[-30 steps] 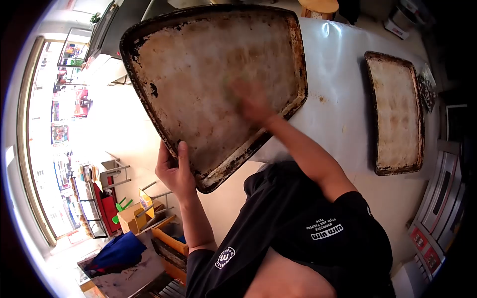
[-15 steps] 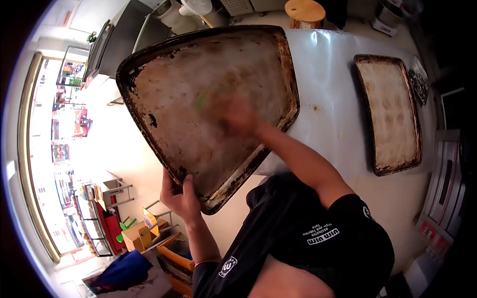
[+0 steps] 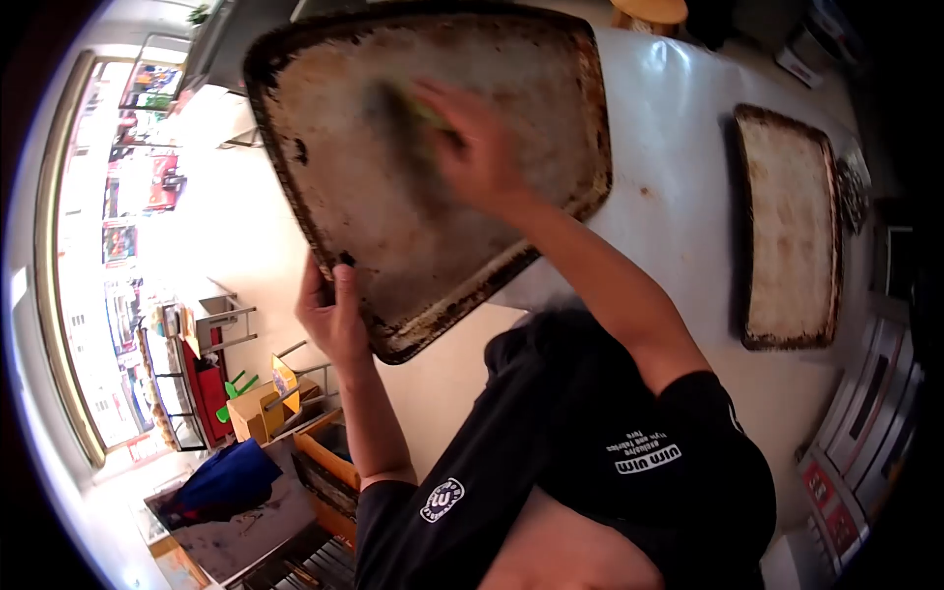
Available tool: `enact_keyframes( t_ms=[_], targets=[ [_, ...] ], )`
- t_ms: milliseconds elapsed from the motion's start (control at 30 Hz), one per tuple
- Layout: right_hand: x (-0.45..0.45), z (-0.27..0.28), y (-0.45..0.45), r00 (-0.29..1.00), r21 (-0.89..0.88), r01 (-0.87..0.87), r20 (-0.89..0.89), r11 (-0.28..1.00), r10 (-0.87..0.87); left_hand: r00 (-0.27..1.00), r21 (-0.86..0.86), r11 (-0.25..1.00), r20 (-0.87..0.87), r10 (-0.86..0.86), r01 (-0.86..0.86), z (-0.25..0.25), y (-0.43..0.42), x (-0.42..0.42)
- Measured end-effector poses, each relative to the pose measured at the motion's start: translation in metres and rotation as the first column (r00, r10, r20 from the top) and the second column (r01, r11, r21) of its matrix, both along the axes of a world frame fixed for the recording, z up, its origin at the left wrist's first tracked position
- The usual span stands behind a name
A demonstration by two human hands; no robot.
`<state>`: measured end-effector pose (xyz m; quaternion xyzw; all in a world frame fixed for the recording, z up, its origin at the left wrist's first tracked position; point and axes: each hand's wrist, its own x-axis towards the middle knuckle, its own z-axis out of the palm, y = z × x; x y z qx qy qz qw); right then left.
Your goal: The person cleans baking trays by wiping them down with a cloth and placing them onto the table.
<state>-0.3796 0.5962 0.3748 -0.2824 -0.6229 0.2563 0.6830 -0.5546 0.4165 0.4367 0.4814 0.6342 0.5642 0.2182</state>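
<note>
A large worn baking tray [image 3: 334, 187] with dark, flaking edges is held up and tilted in front of me. My left hand [image 3: 337, 310] grips its lower left edge, thumb on the inner side and fingers behind the rim. Over the tray's inner surface, my right hand [image 3: 477, 147] holds a greenish scrubbing pad [image 3: 425, 113], blurred by motion. Whether the pad touches the metal at this instant is hard to tell.
A second worn tray [image 3: 790, 231] lies on the shiny metal table [image 3: 674, 177] at the right, beside a clear bag [image 3: 854, 192]. A round wooden stool [image 3: 651, 10] stands beyond. Cardboard boxes [image 3: 258, 413] and a blue cloth [image 3: 231, 479] are at lower left.
The right hand and pad have swept across the tray and are now higher on it. In the view, the held tray dipped, then rose again; the whole scene shifted with the camera.
</note>
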Motion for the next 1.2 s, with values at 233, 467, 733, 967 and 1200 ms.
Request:
enact_keyframes(
  t_ms=[233,467,733,967,1200],
  targets=[
    [-0.039,0.024,-0.090,0.866,-0.099,-0.498,-0.001,0.861,0.501,1.000,0.047,0.999,-0.012,0.018,-0.017,0.017,0.011,0.029],
    [-0.017,-0.024,-0.142,0.475,-0.310,-0.619,0.584,0.722,0.658,0.998,-0.029,0.998,-0.014,0.058,-0.058,0.012,0.014,0.010],
    [0.177,-0.278,-0.016,0.381,-0.490,0.333,0.851,0.805,0.361,0.990,-0.011,0.994,-0.097,0.106,-0.108,0.017,0.004,0.003],
    [0.134,-0.167,-0.029,0.942,-0.488,0.238,0.325,0.840,-0.078,0.997,-0.012,0.997,-0.002,0.073,-0.073,0.012,0.006,-0.004],
    [-0.006,-0.039,-0.080,0.813,0.279,-0.408,0.544,0.869,0.208,0.996,-0.013,1.000,0.091,0.025,-0.023,0.030,0.015,0.014]
  ],
)
